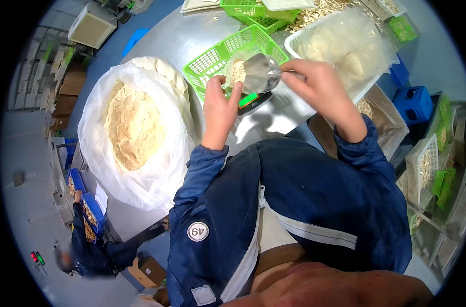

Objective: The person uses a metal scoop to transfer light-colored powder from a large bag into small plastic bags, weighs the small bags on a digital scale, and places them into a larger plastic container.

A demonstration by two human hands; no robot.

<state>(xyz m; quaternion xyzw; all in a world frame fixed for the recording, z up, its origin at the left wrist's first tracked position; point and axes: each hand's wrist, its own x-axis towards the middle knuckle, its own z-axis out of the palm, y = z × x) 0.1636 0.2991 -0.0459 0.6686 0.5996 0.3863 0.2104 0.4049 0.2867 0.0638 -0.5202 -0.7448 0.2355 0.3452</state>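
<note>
My left hand (220, 109) pinches a small clear plastic bag (228, 68) between thumb and fingers. Pale, cream-coloured powder (238, 72) shows at the bag's mouth and the lip of a metal scoop (259, 71). The scoop's handle is in my right hand (321, 84), its bowl tilted toward the bag. Below them is a dark digital scale (257, 104) with a lit green display, partly hidden by my left hand. Behind the bag stands a green plastic basket (217, 53). To the left, a large plastic-lined sack (91, 126) lies open, full of similar powder (135, 130).
A white basket (292, 44) at the right holds filled clear bags (348, 53). Dried slices (317, 17) are heaped on the metal table (167, 38) behind. A lined carton (390, 119) stands beside me at right. At far left, a co-worker (98, 253) reaches to blue crates (93, 211).
</note>
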